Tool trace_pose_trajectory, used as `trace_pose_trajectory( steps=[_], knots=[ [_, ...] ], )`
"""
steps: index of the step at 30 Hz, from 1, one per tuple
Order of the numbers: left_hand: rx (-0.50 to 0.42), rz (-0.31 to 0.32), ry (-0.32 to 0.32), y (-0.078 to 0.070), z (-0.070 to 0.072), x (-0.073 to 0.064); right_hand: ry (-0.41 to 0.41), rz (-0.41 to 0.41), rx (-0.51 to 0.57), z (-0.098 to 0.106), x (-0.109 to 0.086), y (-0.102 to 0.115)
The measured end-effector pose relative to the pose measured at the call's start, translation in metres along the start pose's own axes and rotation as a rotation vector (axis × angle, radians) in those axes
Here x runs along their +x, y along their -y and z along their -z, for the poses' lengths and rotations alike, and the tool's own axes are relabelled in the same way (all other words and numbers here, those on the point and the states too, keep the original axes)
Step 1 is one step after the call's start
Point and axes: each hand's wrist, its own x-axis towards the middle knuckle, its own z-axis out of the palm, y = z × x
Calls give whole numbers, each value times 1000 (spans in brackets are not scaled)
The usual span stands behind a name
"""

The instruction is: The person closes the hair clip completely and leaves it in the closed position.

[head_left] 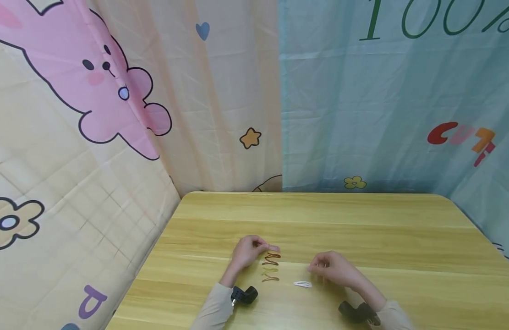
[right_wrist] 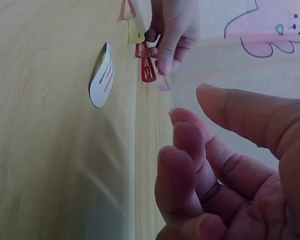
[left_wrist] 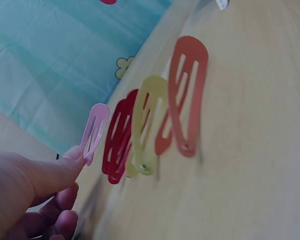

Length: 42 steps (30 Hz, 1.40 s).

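Note:
My left hand [head_left: 249, 251] pinches a pink snap hair clip [left_wrist: 95, 127] between thumb and finger, at the far end of a row of clips. In that row on the table are red [left_wrist: 121, 135], yellow [left_wrist: 145, 115] and orange [left_wrist: 188, 95] snap clips, bent and propped on their edges; how many are red I cannot tell. My right hand [head_left: 334, 269] hovers right of the row, holding nothing, its thumb apart from its loosely bent fingers in the right wrist view. Just left of it, a white snap clip [head_left: 302, 284] lies on the table.
The wooden table [head_left: 361, 220] reaches back to the printed curtains [head_left: 361, 101] behind it. Another curtain [head_left: 126, 215] hangs along the left edge. Dark wrist cameras [head_left: 245, 295] are worn below both hands.

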Motion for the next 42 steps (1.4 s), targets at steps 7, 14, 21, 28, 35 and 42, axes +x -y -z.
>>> trace_pose_trajectory(
  steps=[7, 14, 21, 28, 35, 42],
  knots=[
    [-122, -45, 58, -16, 9, -1, -43, -20, -16, -1, 1, 1],
    [-160, -122, 150, -46, 20, -9, -164, -28, 30, -4, 5, 9],
    [-165, -164, 184, -69, 22, -18, -190, 45, 37, -9, 4, 17],
    [-142, -192, 187, -80, 19, -24, -177, 86, 52, -11, 3, 20],
    [-155, -191, 173, -85, 19, -26, -178, 91, 80, -10, 1, 25],
    [-236, -158, 172, -85, 16, -24, -201, 146, 49, -12, 4, 24]
  ],
)
